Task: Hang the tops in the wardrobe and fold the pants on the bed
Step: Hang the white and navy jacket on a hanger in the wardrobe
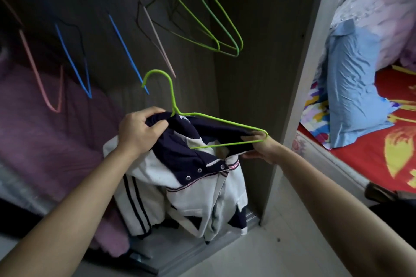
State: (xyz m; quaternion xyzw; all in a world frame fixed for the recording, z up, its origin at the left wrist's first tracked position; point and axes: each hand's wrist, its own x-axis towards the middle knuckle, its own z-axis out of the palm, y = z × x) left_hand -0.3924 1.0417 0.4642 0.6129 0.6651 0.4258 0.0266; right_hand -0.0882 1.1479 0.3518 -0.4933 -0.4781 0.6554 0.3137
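Both forearms (67, 220) fill the bottom of my view, reaching in to the hanger (172, 96), which I'll take as my reference. Left of its neck, my left hand (139, 129) has its fingers curled round a bunched navy fold of the top (191, 182). At the hanger's right tip, my right hand (261, 145) pinches wire and navy fabric together. As far as I can tell, the top is draped over the hanger's right arm only. Most of it sags below the hanger in a white and navy heap, in front of the open wardrobe (247, 63). Above the hanger, spare hangers (216, 29) dangle; the rail is out of frame. To the hanger's right, past the wardrobe side, lies the bed (360, 164) with a blue cloth (351, 87) on it. Left of the hanger sits a purple blanket (45, 141). My worry is the left shoulder: I judge it isn't seated on the wire, so if my left hand lets go first, the weight would drag the top off sideways and onto the floor. Bunched fabric could also twist the collar and leave it lopsided. Lifting blind, the hook might catch the spare hangers above it and tangle or knock one down.
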